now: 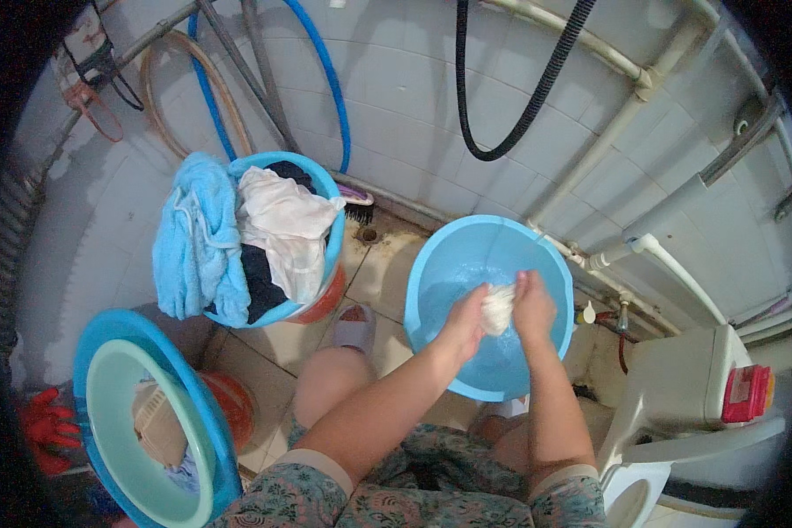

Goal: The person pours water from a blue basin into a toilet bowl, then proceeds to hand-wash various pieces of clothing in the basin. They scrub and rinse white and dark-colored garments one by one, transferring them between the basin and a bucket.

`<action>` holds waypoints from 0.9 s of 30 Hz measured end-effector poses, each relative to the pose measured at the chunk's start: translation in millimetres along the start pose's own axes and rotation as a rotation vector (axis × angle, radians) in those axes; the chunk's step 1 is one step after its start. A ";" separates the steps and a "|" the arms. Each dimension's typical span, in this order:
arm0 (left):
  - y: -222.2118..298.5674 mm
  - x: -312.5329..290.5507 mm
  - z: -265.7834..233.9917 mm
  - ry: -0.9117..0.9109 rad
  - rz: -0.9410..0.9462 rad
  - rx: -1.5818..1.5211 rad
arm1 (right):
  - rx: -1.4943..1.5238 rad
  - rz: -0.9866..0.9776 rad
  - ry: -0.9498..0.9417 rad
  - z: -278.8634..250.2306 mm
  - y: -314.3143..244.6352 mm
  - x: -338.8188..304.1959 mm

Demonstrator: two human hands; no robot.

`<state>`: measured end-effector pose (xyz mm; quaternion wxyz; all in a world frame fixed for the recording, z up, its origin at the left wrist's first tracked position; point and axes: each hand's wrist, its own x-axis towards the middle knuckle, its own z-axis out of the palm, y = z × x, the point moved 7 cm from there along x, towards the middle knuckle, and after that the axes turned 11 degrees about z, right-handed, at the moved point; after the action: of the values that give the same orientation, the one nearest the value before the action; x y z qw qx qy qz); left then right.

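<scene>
Both my hands grip a twisted, bunched-up white cloth (pixel 499 309) over a round blue basin (pixel 431 273) that has some water in it. My left hand (pixel 468 321) is closed around one side of the cloth, and my right hand (pixel 534 306) is closed around the other. Between them the middle of the cloth shows as a tight, wrung lump. My fingers are partly hidden by the backs of my hands.
A blue basin (pixel 333 189) on the left holds a light blue towel (pixel 198 238), a white garment (pixel 282 224) and dark cloth. Nearer, a pale green basin (pixel 106 440) sits inside a blue one (pixel 84 352). A toilet (pixel 669 378) stands right; pipes (pixel 590 163) line the tiled wall.
</scene>
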<state>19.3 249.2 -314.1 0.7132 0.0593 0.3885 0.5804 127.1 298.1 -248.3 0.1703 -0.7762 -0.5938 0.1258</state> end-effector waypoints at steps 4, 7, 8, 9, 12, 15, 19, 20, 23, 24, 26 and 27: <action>28.7 2.3 -6.4 0.118 0.175 0.205 | -0.005 0.051 -0.055 60.9 74.5 28.2; 25.1 7.2 -6.5 0.048 0.180 0.279 | -0.151 -0.028 -0.440 145.8 113.6 -10.3; 23.1 2.3 -1.7 0.008 0.132 0.273 | -0.127 -0.097 -0.558 161.3 105.6 -26.8; 21.3 -2.1 1.6 -0.030 0.085 0.267 | -0.094 -0.163 -0.681 175.7 95.5 -44.7; 21.5 -5.9 4.4 -0.049 0.091 0.228 | -0.222 -0.439 -0.777 164.6 63.5 -57.7; 26.2 -5.6 3.9 -0.042 0.131 0.265 | -0.314 -0.132 -0.572 143.6 98.5 -18.1; 24.1 0.4 -7.2 -0.024 0.159 0.363 | 0.035 0.236 -0.623 132.6 135.7 2.0; 19.2 5.1 -13.4 0.017 0.169 0.385 | 0.303 0.376 -0.711 127.0 126.4 3.8; 12.7 6.7 -20.2 0.165 0.146 0.396 | 0.705 0.338 -0.692 74.4 59.2 5.5; 16.3 0.4 -18.5 0.233 0.108 0.363 | 0.781 0.302 -0.749 43.8 30.4 -5.0; 17.6 -4.0 -17.6 0.305 0.079 0.311 | 0.908 0.193 -0.864 3.5 3.1 -22.3; 18.2 -3.4 -16.5 0.313 0.091 0.292 | 0.969 0.135 -0.920 -9.7 -7.3 -28.5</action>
<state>-5.3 246.0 -314.1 0.6009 0.0885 0.5714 0.5519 117.0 271.3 -236.7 0.2207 -0.5146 -0.4326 0.7066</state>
